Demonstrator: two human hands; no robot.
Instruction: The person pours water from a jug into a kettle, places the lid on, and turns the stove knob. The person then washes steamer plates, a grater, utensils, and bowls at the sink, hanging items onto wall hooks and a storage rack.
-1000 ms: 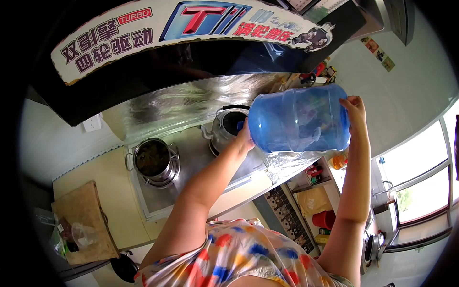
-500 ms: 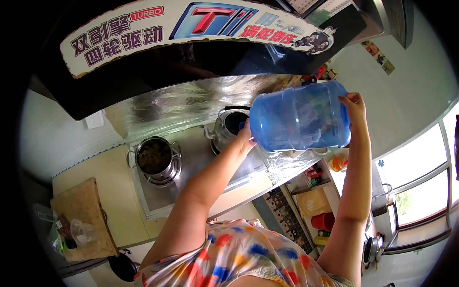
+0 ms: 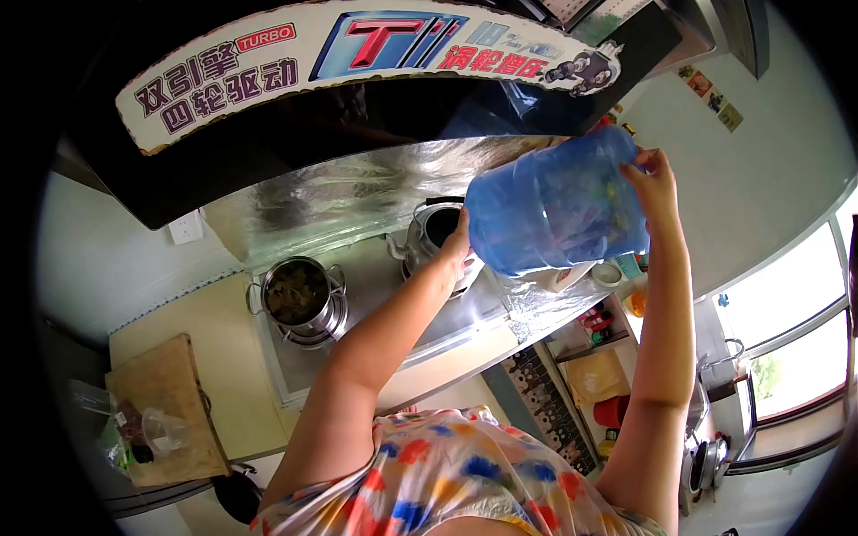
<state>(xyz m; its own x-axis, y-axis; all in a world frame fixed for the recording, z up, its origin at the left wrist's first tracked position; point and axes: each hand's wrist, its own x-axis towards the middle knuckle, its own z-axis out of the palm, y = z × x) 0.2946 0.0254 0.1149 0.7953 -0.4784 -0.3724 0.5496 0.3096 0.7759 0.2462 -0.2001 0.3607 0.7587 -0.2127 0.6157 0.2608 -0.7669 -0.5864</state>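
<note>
A large blue clear plastic water jug [image 3: 559,205] is held on its side above the right part of the stove. My right hand [image 3: 652,183] grips its base end, fingers bent over the rim. At the neck end, my left hand [image 3: 460,250] is wrapped round the jug, with the neck itself mostly hidden. Just behind and beside that hand stands a metal kettle [image 3: 418,246] on the burner, its dark round opening uncovered. Whether water is flowing from the jug cannot be made out.
A steel pot [image 3: 297,295] with dark contents sits on the left burner. The range hood [image 3: 357,112] overhangs the stove. A wooden cutting board [image 3: 170,393] with plastic bags lies at the left. Shelves with a red container [image 3: 611,412] stand below right.
The jug's base end has risen and swung slightly left, so the jug tilts more toward the neck end. Both hands keep their hold. The camera view has shifted a little.
</note>
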